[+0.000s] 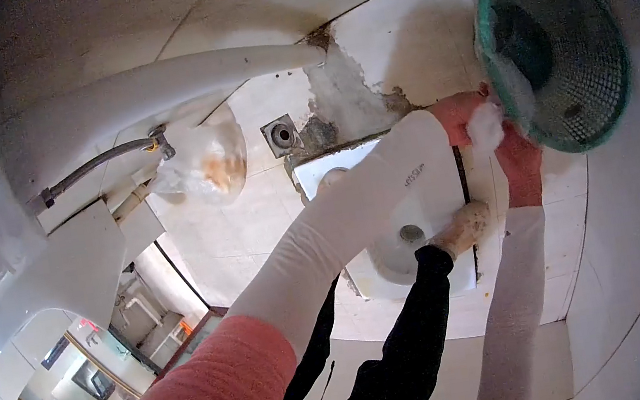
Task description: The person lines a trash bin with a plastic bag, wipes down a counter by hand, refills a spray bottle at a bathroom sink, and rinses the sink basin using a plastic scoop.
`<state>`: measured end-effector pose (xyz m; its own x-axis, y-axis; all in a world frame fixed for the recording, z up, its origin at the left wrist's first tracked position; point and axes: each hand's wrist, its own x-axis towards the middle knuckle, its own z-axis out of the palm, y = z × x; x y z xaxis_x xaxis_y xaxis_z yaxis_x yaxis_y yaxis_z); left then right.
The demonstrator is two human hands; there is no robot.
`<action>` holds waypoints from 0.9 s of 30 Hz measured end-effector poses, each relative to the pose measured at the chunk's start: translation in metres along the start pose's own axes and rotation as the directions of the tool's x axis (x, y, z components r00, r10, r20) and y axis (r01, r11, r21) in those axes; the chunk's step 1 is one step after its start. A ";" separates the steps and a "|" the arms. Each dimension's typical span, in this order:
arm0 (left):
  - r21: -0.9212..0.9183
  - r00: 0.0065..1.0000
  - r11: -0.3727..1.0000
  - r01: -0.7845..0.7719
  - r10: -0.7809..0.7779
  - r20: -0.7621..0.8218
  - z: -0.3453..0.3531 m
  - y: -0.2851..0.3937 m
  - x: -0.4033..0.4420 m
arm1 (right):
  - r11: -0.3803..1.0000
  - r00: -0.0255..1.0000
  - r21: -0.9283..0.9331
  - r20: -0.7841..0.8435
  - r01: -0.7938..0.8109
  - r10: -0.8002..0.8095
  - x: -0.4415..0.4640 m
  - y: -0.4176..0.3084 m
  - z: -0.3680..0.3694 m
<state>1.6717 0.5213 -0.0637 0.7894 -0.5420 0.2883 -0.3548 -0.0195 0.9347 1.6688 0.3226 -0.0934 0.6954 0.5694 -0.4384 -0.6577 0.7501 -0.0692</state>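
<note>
My left hand (457, 116), at the end of the white sleeve across the middle, is closed on a whitish translucent plastic bag (486, 127). From below, my right hand (518, 160) reaches up to the same bag, its fingers closed on it. Both hands are close together at the lower left rim of a green mesh basket (587, 49). The basket is tilted, and clear plastic lies along its left rim. Some fingertips are hidden by the plastic.
Below my left arm is a white squat toilet (395, 251), with my foot (463, 229) at its right edge. A floor drain (281, 136), a bag by the wall (214, 166), a hose (96, 162) and a white basin (47, 277) are on the left.
</note>
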 end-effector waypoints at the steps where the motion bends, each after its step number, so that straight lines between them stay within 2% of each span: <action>1: -0.010 1.000 1.000 -0.009 0.009 0.005 -0.001 -0.006 -0.007 | 1.000 1.000 0.016 0.006 -0.009 0.009 0.002 0.001 -0.002; 2: -0.337 1.000 0.942 -0.005 0.005 -0.002 0.005 -0.023 -0.018 | 0.999 1.000 0.030 0.009 -0.013 0.013 0.008 0.007 0.006; 3: -0.632 1.000 0.775 -0.004 0.006 0.001 0.013 -0.032 -0.019 | 0.999 1.000 0.049 0.020 -0.021 0.020 0.012 0.008 0.000; 4: -0.643 0.973 0.755 0.126 -0.221 -0.069 0.021 -0.026 -0.017 | 0.997 0.999 0.068 0.034 -0.030 0.028 0.017 0.011 -0.002; 5: -0.661 0.889 0.707 0.252 -0.438 -0.130 0.027 -0.016 -0.018 | 0.994 0.998 0.099 0.054 -0.044 0.038 0.022 0.016 -0.002; 6: -0.656 0.809 0.665 0.357 -0.571 -0.138 0.026 -0.008 -0.018 | 0.990 0.996 0.125 0.071 -0.057 0.048 0.026 0.020 -0.002; 11: -0.474 0.696 0.661 0.582 -0.706 -0.129 0.003 0.009 -0.018 | 0.970 0.984 0.219 0.164 -0.102 0.067 0.040 0.040 0.015; 12: -0.413 0.687 0.666 0.621 -0.716 -0.123 -0.002 0.015 -0.021 | 0.999 0.997 -0.009 0.062 0.035 -0.034 0.038 0.045 0.034; 13: -0.347 0.677 0.670 0.656 -0.726 -0.123 -0.003 0.024 -0.024 | 0.958 0.988 -0.246 -0.017 0.145 -0.154 0.036 0.049 0.055; 14: -0.298 0.664 0.669 0.681 -0.736 -0.134 -0.004 0.035 -0.027 | 0.934 0.971 -0.308 -0.093 0.183 -0.221 0.032 0.050 0.077; 15: -0.301 0.668 0.670 0.679 -0.733 -0.125 -0.002 0.047 -0.029 | 0.931 0.968 -0.312 -0.099 0.190 -0.230 0.033 0.055 0.072; 16: -0.368 0.571 0.656 0.659 -0.754 -0.323 0.003 0.065 -0.030 | 0.890 0.907 -0.354 -0.198 0.287 -0.371 0.036 0.059 0.066; 17: -0.433 0.432 0.647 0.627 -0.752 -0.498 0.006 0.076 -0.028 | 0.837 0.816 -0.403 -0.290 0.371 -0.501 0.038 0.063 0.062; 18: -0.435 0.441 0.649 0.624 -0.752 -0.491 0.005 0.083 -0.020 | 0.887 0.746 -0.333 -0.488 0.320 -0.453 0.038 0.064 0.072; 19: -0.022 0.633 0.817 0.576 -0.463 -0.621 0.003 0.088 -0.012 | 0.882 0.741 -0.337 -0.487 0.330 -0.463 0.037 0.061 0.071; 20: 0.400 0.792 0.807 0.434 -0.130 -0.597 0.002 0.089 -0.007 | 0.920 0.824 -0.305 -0.434 0.246 -0.365 0.035 0.060 0.068; 21: 0.401 0.795 0.811 0.425 -0.122 -0.595 0.002 0.084 -0.005 | 0.947 0.892 -0.280 -0.372 0.157 -0.258 0.035 0.059 0.064; 22: 0.452 0.798 0.766 0.456 -0.127 -0.589 0.000 0.076 0.000 | 0.945 0.891 -0.285 -0.367 0.164 -0.265 0.035 0.059 0.062; 24: 0.499 0.800 0.722 0.480 -0.125 -0.587 -0.005 0.058 0.002 | 0.978 0.955 -0.101 -0.219 0.183 -0.201 0.034 0.056 0.061; 27: 0.571 0.847 0.728 0.380 -0.026 -0.530 -0.015 0.046 -0.001 | 0.960 0.923 -0.168 -0.281 0.223 -0.263 0.031 0.057 0.078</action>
<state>1.6624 0.5331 -0.0182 0.9440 -0.0134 0.3298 -0.2445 -0.6996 0.6714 1.6759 0.4091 -0.0414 0.7336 0.2338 -0.6381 -0.5255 0.7906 -0.3144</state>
